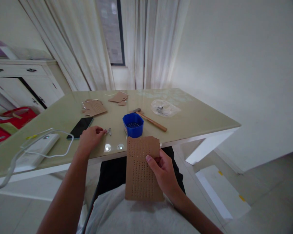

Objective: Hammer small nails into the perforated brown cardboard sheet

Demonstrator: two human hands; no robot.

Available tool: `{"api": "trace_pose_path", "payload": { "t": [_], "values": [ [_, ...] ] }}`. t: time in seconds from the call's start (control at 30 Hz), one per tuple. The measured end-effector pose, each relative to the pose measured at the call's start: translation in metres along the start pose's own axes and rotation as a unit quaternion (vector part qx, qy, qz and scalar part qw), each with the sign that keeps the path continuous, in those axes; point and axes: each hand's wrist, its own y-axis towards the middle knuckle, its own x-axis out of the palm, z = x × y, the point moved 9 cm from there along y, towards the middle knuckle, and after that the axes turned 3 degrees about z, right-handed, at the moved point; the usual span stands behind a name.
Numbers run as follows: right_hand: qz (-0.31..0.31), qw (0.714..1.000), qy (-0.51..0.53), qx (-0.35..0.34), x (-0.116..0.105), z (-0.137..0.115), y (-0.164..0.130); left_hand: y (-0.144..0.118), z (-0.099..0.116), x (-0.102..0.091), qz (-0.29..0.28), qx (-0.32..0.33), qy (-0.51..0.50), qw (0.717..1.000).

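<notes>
Several metal pieces (109, 131) — exact count unclear

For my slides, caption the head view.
Right hand holds perforated cardboard; left hand is at small metal pieces on the table.

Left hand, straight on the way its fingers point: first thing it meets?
The small metal pieces, right in front of the left hand; it may already be touching them. Beyond, the blue box looks roughly in line, though depth is hard to judge from this view.
</notes>
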Motion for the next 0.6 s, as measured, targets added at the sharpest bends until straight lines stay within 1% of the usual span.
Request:
{"api": "trace_pose_path", "payload": {
  "t": [0.13,0.27,0.33,0.4,0.43,0.47,0.5,0.53,0.57,0.6],
  "values": [
    [-0.007,1.000,0.021,0.005,0.001,-0.003,-0.002,-0.003,0.003,0.007,0.008,0.010,-0.023,1.000],
    [-0.019,0.999,0.040,0.006,0.003,-0.009,-0.006,-0.008,0.009,0.001,0.039,0.034,-0.079,0.995],
    [-0.033,0.998,0.059,0.017,0.007,-0.010,-0.009,-0.020,0.018,-0.008,0.073,0.060,-0.125,0.988],
    [-0.061,0.992,0.099,0.040,0.015,-0.009,-0.013,-0.044,0.031,-0.019,0.103,0.101,-0.183,0.972],
    [-0.077,0.988,0.124,0.054,0.019,-0.009,-0.016,-0.060,0.041,-0.020,0.095,0.132,-0.218,0.962],
    [-0.093,0.983,0.146,0.068,0.024,-0.009,-0.018,-0.077,0.051,-0.021,0.079,0.161,-0.252,0.951],
    [-0.105,0.978,0.163,0.078,0.028,-0.010,-0.021,-0.096,0.062,-0.016,0.040,0.191,-0.282,0.939],
    [-0.115,0.975,0.173,0.084,0.031,-0.011,-0.023,-0.115,0.076,-0.009,-0.023,0.223,-0.331,0.917],
    [-0.122,0.972,0.180,0.086,0.034,-0.012,-0.024,-0.135,0.088,0.004,-0.127,0.226,-0.437,0.861],
    [-0.129,0.970,0.185,0.086,0.036,-0.014,-0.025,-0.152,0.097,0.012,-0.177,0.226,-0.471,0.834]
  ]
}}
